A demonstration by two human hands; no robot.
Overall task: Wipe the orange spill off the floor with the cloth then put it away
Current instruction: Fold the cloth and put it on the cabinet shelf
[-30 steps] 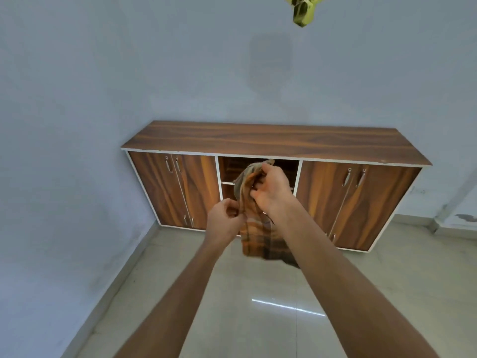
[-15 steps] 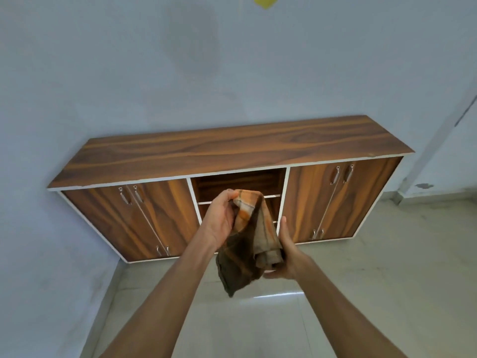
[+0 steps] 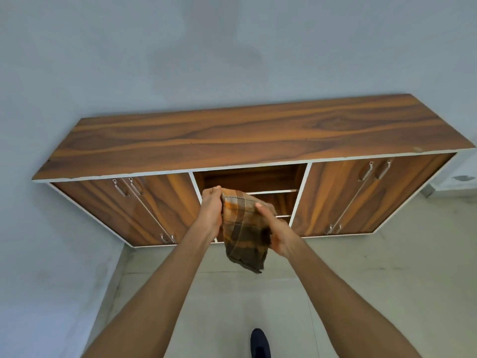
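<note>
Head view: fingers (image 3: 214, 194) of left hand (image 3: 211, 214) and right hand (image 3: 280, 237) pinch crumpled, orange-brown checked cloth (image 3: 244, 237).

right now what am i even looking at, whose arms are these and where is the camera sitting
There is no machine here: these are a person's two bare arms. The single picture comes from a wide-angle camera worn on their head, looking forward and down, so the arms reach in from the bottom edge. The left hand grips the top of a checked orange-brown cloth, and the right hand holds its side lower down; the cloth hangs in the air between them. Ahead stands a low wooden cabinet against the wall, its doors closed and its middle shelves open. Below is pale tiled floor and the tip of a dark shoe.
</note>
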